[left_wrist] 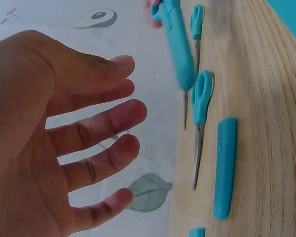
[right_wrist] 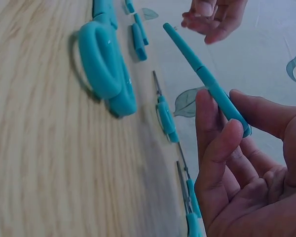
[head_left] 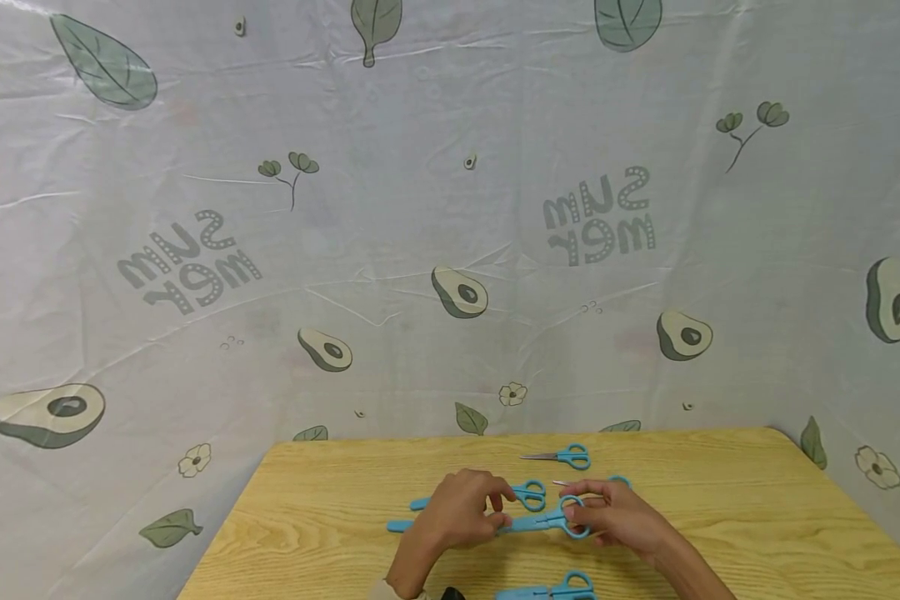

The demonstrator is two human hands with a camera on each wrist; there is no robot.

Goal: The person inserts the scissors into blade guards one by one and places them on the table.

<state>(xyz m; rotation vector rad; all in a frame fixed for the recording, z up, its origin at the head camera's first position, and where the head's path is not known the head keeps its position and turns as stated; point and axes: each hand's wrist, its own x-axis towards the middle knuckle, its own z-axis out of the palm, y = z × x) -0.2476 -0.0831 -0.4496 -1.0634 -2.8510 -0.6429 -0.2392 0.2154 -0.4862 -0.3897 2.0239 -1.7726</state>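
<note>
A pair of light-blue scissors (head_left: 542,522) with a blue sheath over its blades is held above the table. My right hand (head_left: 618,518) pinches it at the handle loops; the right wrist view shows fingers and thumb on either side of the handle (right_wrist: 229,108). My left hand (head_left: 461,510) is near the sheath's far end, fingers apart and loosely bent. In the left wrist view a gap separates that hand (left_wrist: 84,118) from the sheath (left_wrist: 181,54). Bare-bladed scissors (left_wrist: 202,98) lie on the table beyond, beside a loose sheath (left_wrist: 226,168).
Another sheathed pair of scissors (head_left: 547,590) lies at the near edge of view. Farther back are unsheathed scissors (head_left: 570,456) and a pair partly hidden behind my right hand. Loose sheaths (head_left: 400,526) lie left. A patterned sheet (head_left: 390,250) hangs behind the wooden table (head_left: 307,483).
</note>
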